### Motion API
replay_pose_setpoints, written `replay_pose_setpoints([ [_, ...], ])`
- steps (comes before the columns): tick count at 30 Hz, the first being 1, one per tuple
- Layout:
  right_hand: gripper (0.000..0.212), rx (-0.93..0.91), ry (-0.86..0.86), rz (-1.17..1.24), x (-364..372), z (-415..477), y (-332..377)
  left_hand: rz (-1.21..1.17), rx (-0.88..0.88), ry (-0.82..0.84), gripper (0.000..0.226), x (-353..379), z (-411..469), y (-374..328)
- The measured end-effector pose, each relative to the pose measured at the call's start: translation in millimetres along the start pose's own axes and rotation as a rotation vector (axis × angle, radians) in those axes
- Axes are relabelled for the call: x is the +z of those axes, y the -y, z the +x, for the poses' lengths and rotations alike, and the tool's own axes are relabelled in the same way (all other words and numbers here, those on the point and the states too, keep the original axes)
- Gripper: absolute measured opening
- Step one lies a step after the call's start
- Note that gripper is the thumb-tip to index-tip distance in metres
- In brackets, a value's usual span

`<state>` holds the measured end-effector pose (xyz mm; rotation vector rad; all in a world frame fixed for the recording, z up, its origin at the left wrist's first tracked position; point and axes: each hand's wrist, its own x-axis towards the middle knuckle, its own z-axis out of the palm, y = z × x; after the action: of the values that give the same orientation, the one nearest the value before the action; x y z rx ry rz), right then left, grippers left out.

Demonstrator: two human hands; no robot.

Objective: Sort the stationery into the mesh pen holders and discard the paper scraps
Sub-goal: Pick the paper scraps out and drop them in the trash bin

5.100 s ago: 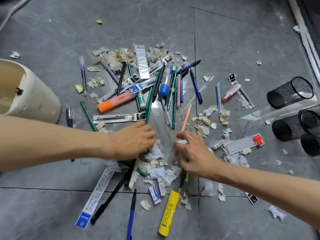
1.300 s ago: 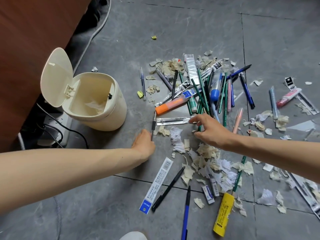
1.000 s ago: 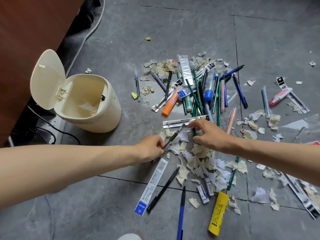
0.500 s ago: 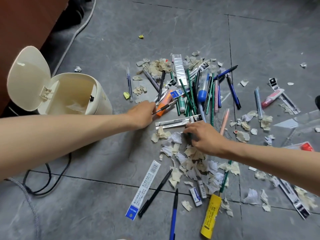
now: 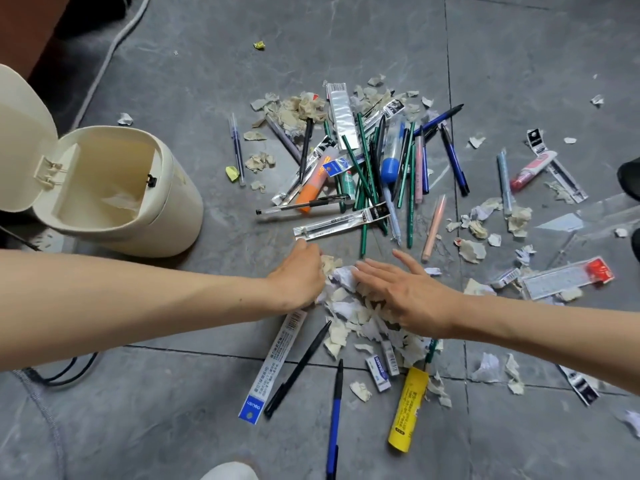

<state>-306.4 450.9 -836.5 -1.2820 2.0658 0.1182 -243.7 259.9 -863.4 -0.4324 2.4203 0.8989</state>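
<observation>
paper scraps (image 5: 343, 308) again under both (left grip (image 5: 298, 271) curled round some, right grip (image 5: 405, 292) spread)

The middle of the paper scraps (image 5: 346, 306) is covered by the flat right hand (image 5: 407, 296), and the fingertips of the left hand (image 5: 298, 275) are turned under among them, so a grip cannot be made out. The bin lid (image 5: 20, 133) is cut by the left edge, the blue pen (image 5: 334, 427) by the bottom edge, and a dark shape (image 5: 628, 178) and a clear ruler (image 5: 568, 221) by the right edge. The print on the yellow tube (image 5: 408, 414) is too small to be read, and the green pencil (image 5: 430, 352) is largely buried under scraps.
</observation>
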Motion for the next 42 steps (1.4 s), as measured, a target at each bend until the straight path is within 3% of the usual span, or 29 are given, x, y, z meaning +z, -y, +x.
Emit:
replay_pose_setpoints([
  [4,0.08,0.018,0.042,0.013,14,-33,-11,-0.105,0.027,0.188,0.026,13,2,-29],
  [7,0.069,0.037,-0.017,0.054,19,-52,-17,-0.269,0.074,0.342,0.02,20,-1,-49],
  [11,0.055,0.038,-0.117,0.138,16,-66,-13,-0.062,0.226,0.18,0.03,7,2,-54],
  [15,0.064,-0.035,-0.109,0.111,8,-62,-3,0.072,0.02,-0.018,0.024,-7,-1,-26],
  [18,0.071,-0.117,-0.094,0.013,2,-47,4,-0.19,-0.154,0.183,0.028,-8,-17,-6],
  [20,0.076,-0.163,-0.074,-0.05,-3,-35,9,-0.422,-0.122,0.347,0.031,-9,-31,-5],
  [22,0.079,-0.196,-0.041,-0.092,-7,-26,14,-0.499,-0.052,0.358,0.034,-10,-39,-4],
  [24,0.079,-0.25,0.001,-0.162,-8,-19,16,-0.363,0.034,0.234,0.024,-11,-42,0],
  [26,0.077,-0.324,0.039,-0.276,-4,-12,16,0.012,0.1,0.133,0.011,-10,-45,8],
  [28,0.074,-0.412,0.065,-0.39,3,-6,17,0.368,0.082,0.128,0.018,-4,-54,10],
  [30,0.07,-0.524,0.078,-0.506,12,-2,22,0.545,0.105,0.162,0.029,6,-63,11],
  [32,0.067,-0.578,0.095,-0.6,21,0,28,0.613,0.159,0.204,0.032,16,-69,10],
  [35,0.065,-0.511,0.104,-0.584,28,2,27,0.616,0.155,0.257,0.021,25,-69,8],
  [40,0.069,-0.433,-0.089,-0.577,26,-9,5,0.408,0.032,0.225,0.022,22,-70,3],
  [42,0.059,-0.363,-0.195,-0.583,28,-16,-3,0.338,0.009,0.169,0.02,19,-72,3],
])
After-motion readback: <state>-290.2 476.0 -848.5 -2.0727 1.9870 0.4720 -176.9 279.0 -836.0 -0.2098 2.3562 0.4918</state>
